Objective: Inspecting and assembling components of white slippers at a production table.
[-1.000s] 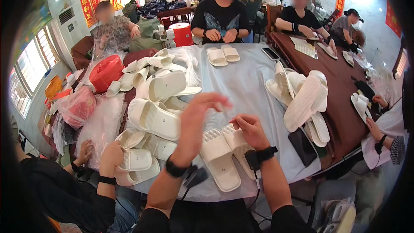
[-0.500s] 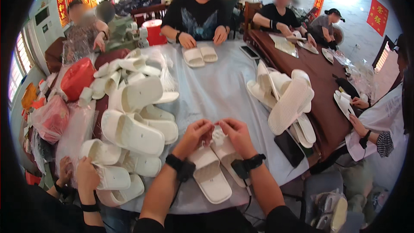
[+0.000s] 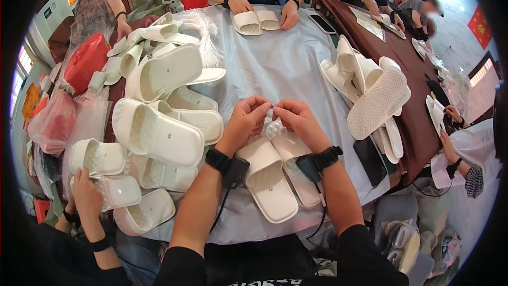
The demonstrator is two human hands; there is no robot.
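Observation:
Fingertips pinched, my left hand (image 3: 248, 120) and my right hand (image 3: 299, 120) meet over the far ends of a pair of white slippers. Whatever they hold between them is too small to make out. The left slipper (image 3: 272, 190) of the pair lies on the table with its heel toward me, below my left hand. Beside it rests the right slipper (image 3: 290, 151), partly covered by my right hand and wrist. Each of my wrists wears a black band with a small box and cable.
A heap of white slippers (image 3: 159, 127) fills the left, with a bundle of thin white strands (image 3: 210, 47) behind it. More slippers (image 3: 375, 100) pile up at right beside a black phone (image 3: 370, 160). A co-worker's hand (image 3: 87, 193) grips a slipper at near left. Across the table, another person handles slippers (image 3: 247, 23).
The view has tipped downward and the scene sits higher. My hands remain pinched together over the slippers, and the pale item seen below my fingers earlier no longer shows clearly.

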